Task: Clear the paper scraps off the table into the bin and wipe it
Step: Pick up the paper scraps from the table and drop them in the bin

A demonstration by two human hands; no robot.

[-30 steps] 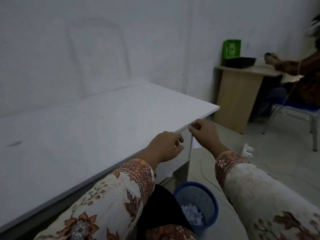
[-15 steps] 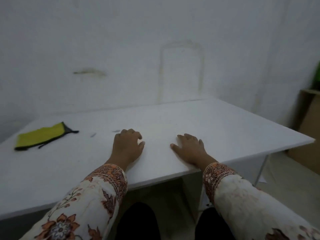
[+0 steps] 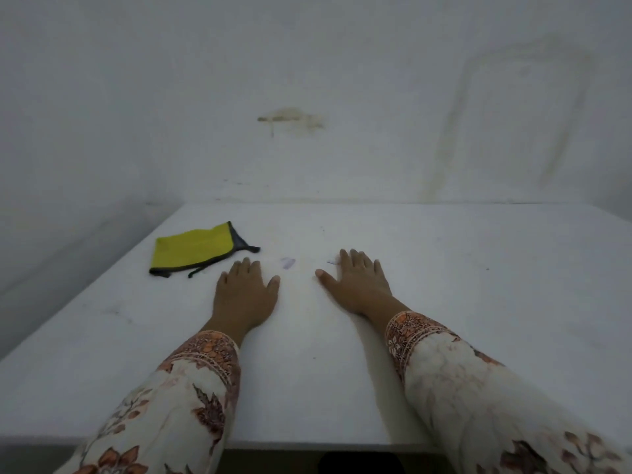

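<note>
On the white table (image 3: 444,302), head view: both hands lie flat, palms down, fingers straight and slightly spread, gripping nothing — left hand (image 3: 244,292), right hand (image 3: 357,285). A yellow cloth (image 3: 193,249) with dark grey edging lies folded just left of the left hand, apart from it. Two faint, small paper scraps — one (image 3: 288,262) between the hands, another (image 3: 331,262) at the right fingertips.

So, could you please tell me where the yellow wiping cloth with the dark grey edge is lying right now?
In the head view, the yellow wiping cloth with the dark grey edge lies flat on the white table, towards its far left, just beyond the left hand and not touching it.
</note>
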